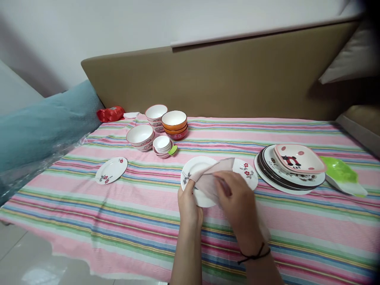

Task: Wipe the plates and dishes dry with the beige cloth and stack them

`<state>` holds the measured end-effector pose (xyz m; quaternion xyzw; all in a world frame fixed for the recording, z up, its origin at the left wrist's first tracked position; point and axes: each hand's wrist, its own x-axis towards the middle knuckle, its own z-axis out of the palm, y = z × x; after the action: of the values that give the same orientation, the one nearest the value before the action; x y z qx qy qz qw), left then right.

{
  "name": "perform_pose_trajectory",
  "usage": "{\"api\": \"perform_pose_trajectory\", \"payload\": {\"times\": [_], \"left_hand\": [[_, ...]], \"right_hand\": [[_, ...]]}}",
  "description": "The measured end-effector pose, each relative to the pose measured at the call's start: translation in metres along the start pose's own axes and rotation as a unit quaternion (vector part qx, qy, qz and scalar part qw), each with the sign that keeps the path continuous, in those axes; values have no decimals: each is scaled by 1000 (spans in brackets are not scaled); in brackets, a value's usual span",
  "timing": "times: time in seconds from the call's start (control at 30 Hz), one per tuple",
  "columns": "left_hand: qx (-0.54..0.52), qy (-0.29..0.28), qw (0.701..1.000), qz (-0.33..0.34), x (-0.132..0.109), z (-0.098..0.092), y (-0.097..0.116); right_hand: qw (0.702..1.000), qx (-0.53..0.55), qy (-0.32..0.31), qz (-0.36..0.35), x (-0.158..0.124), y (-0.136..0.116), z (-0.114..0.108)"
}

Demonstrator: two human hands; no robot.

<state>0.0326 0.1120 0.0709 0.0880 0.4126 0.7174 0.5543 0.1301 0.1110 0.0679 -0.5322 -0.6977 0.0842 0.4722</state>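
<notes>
My left hand (pixel 189 204) grips the near edge of a white plate (pixel 204 200) with a flower pattern, and its thumb lies over a thin greyish-pink cloth (pixel 206 184). The cloth drapes across part of the plate. My right hand (pixel 237 198), slightly blurred, is closed on the cloth above the plate's right side, with a tail of fabric hanging below the wrist. Partly covered by the cloth and this hand, another flowered plate (pixel 249 174) lies just beyond on the right.
Left on the striped cloth (pixel 133 221) lies a small flowered plate (pixel 111 171). Behind are white bowls (pixel 140 136), orange bowls (pixel 174 120), small dishes (pixel 162 143) and a red bundle (pixel 111 114). To the right stand stacked plates (pixel 308 180), a cat dish (pixel 299 158) and a green dish (pixel 341 170).
</notes>
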Motion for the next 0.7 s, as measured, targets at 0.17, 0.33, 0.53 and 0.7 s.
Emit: {"api": "perform_pose_trajectory", "payload": {"times": [0.17, 0.33, 0.53, 0.7], "left_hand": [[-45, 13, 998, 43, 5, -6, 10], [-92, 28, 993, 67, 7, -7, 17], [-47, -100, 994, -5, 0, -5, 4], [-58, -43, 997, 10, 1, -5, 8]], "right_hand": [[971, 17, -233, -51, -2, -8, 12], [966, 46, -244, -74, -1, 3, 3], [977, 9, -205, -65, -5, -13, 8], [990, 35, -118, -68, -2, -21, 4]]}}
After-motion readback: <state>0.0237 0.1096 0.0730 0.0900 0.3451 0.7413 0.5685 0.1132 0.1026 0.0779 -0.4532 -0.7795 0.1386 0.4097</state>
